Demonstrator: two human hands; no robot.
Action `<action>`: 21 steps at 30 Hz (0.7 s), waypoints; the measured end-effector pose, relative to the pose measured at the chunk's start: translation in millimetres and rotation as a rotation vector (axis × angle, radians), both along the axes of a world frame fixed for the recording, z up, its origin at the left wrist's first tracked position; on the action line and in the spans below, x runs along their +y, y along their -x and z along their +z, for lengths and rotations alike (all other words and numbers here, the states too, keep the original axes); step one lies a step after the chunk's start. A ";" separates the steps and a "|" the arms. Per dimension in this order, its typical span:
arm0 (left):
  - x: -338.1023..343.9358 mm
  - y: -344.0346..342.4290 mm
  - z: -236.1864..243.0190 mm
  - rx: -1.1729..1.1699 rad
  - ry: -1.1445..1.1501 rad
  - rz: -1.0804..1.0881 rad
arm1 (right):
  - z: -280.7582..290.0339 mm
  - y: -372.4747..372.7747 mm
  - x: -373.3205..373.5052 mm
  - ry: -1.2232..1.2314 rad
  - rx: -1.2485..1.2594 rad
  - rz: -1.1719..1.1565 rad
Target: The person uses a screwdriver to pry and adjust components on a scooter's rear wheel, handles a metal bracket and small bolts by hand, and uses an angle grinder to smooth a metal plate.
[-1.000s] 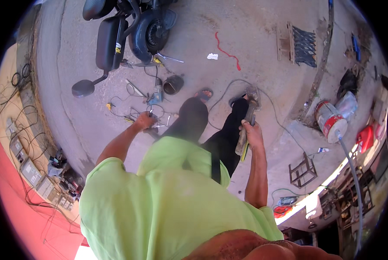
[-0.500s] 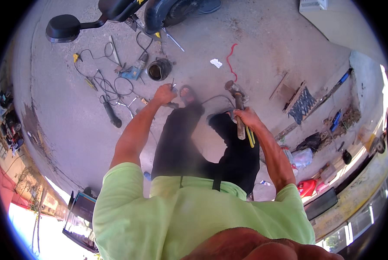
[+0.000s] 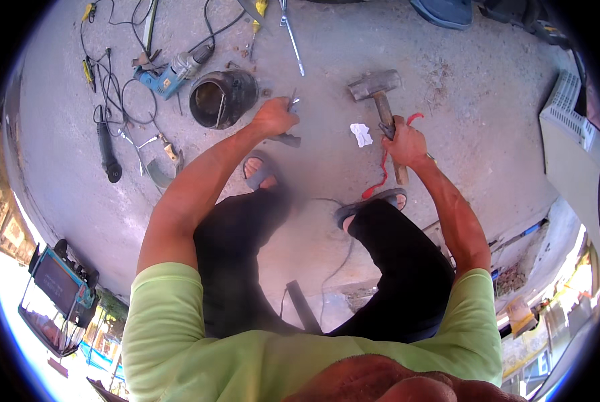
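Note:
My right hand is closed round the wooden handle of a short-handled sledgehammer, its heavy head pointing away from me above the floor. A dark metal jaw-like end, apparently of pliers, shows beside the handle in the same grip. My left hand is closed on a dark grey metal piece; a thin shiny end sticks out at its far side, and its kind cannot be made out. Just left of that hand, a dark metal cylinder lies tilted with its hollow mouth toward me.
At the left lie a blue power drill, a black angle grinder, tangled cords and a curved blade. A metal rod lies ahead. White paper and a red strip are near my right hand. A pale casing stands at the right.
The view has shifted toward the cylinder and tools. My right hand has carried the hammer forward from beside my knee. The pliers' yellow handles, plain before, are now mostly hidden.

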State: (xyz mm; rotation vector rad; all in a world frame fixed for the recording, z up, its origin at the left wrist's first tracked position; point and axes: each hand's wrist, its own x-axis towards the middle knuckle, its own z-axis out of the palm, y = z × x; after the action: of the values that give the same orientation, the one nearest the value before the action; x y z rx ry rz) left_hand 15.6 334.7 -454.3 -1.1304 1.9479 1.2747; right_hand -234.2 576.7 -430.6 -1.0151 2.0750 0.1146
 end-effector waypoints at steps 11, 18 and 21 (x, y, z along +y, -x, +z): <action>1.8 56.4 -32.0 0.066 0.295 -0.499 | -54.6 38.9 28.6 0.094 0.156 0.557; -18.1 109.7 62.7 0.460 0.446 -0.445 | -17.3 47.1 -56.0 0.187 -0.096 0.374; -38.5 123.6 48.6 0.475 0.626 -0.460 | -34.9 52.3 -41.7 0.353 -0.293 0.236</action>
State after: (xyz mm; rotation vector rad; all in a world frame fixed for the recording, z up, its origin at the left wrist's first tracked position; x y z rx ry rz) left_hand -108.0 296.2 -405.7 -0.5779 2.8779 0.7346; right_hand -286.5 535.1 -465.4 -1.3978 1.7359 -0.2760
